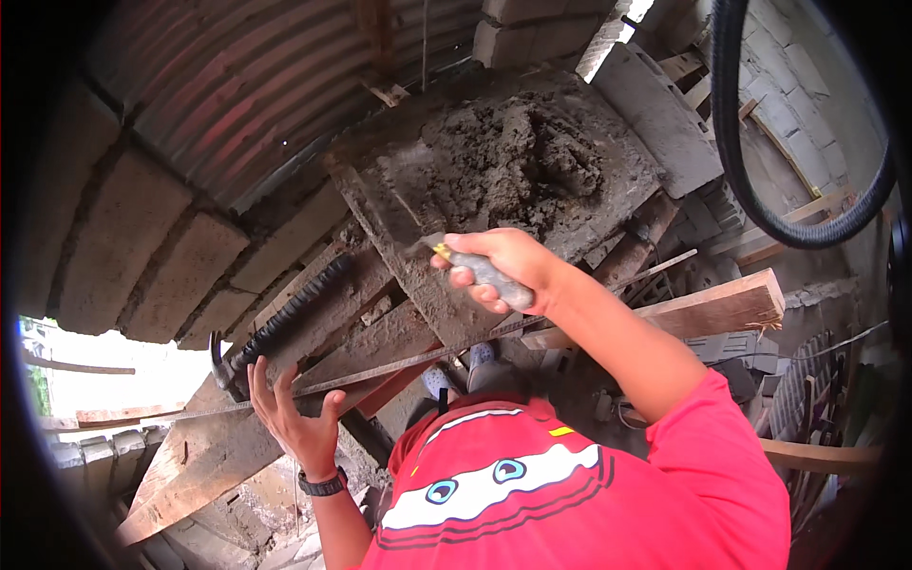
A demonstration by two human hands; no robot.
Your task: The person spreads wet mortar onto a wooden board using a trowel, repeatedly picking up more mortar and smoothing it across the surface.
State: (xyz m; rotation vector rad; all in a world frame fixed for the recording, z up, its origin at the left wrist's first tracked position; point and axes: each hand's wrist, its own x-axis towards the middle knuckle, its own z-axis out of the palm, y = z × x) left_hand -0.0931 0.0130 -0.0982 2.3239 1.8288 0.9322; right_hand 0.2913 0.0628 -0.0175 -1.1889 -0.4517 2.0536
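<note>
My right hand (503, 271) grips a trowel by its grey, mortar-coated handle (484, 275). Its metal blade, blurred and hard to make out, points over a mortar-covered board (629, 161) with a lumpy heap of wet grey mortar (522, 152) on it. My left hand (294, 418) is open, fingers spread, at the lower left beside a long thin bar (375, 370). Close above it, a claw hammer (225, 380) with a dark head rests on the timber, near a black corrugated tube (294, 309).
Block wall (161, 266) and corrugated metal sheet (218, 114) line the upper left. A black hose (760, 199) hangs at upper right. Planks (693, 309) cross the middle right and lower left (180, 484). My feet (439, 380) show below the board.
</note>
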